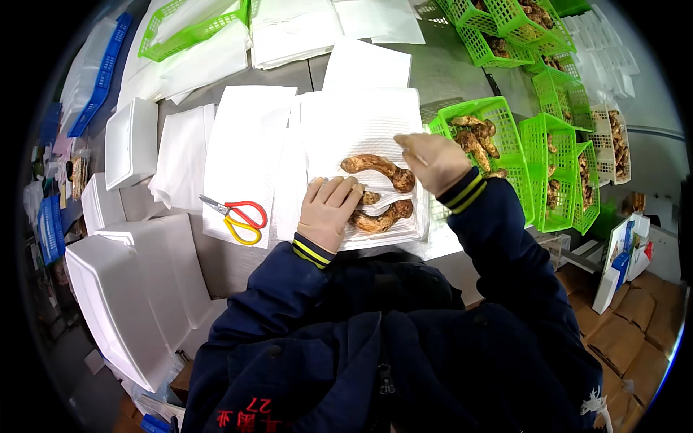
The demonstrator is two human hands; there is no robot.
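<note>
Three brown mushrooms lie on white textured paper in front of me. The upper long mushroom is curved, with its cap to the right. Another long mushroom lies nearest me, and a smaller mushroom sits between them. My gloved left hand rests flat at the left ends of the lower two, its fingertips touching or partly covering them. Gloved too, my right hand hovers at the paper's right side, above the upper mushroom's cap, thumb and fingers apart with nothing visible between them.
Scissors with red and yellow handles lie on paper to the left. Green baskets of mushrooms stand at the right and far right. White foam boxes line the left side. Paper stacks and another green basket occupy the far side.
</note>
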